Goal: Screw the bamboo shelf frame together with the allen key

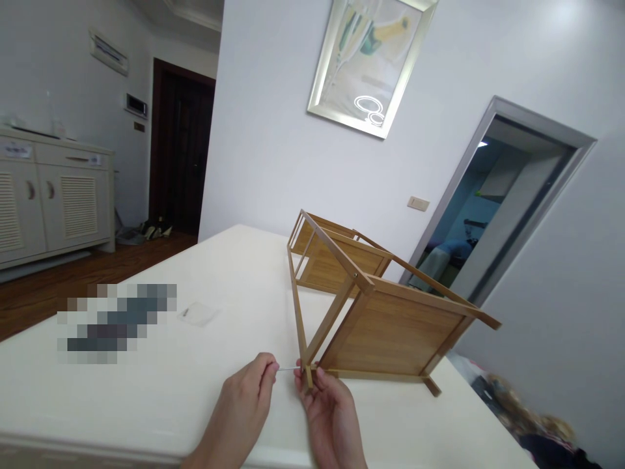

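A brown wooden shelf rack point(400, 329) with slim legs and flat panels lies on its side on the white table point(209, 391). My left hand point(247, 397) is closed around a thin silver tool point(289, 369); its handle end is hidden in the fingers. The shaft points right, its tip at the rack's near corner joint. My right hand point(334, 413) grips that same corner from below, thumb and fingers around the wood. A screw head shows at another joint higher on the rack.
Left of the rack lies a small clear plastic bag point(199, 314) with a tiny item inside. Further left on the table is a dark pixelated object point(117, 322). A wall with a framed picture point(371, 65) stands behind, a doorway at right. Assorted items lie beyond the right table edge.
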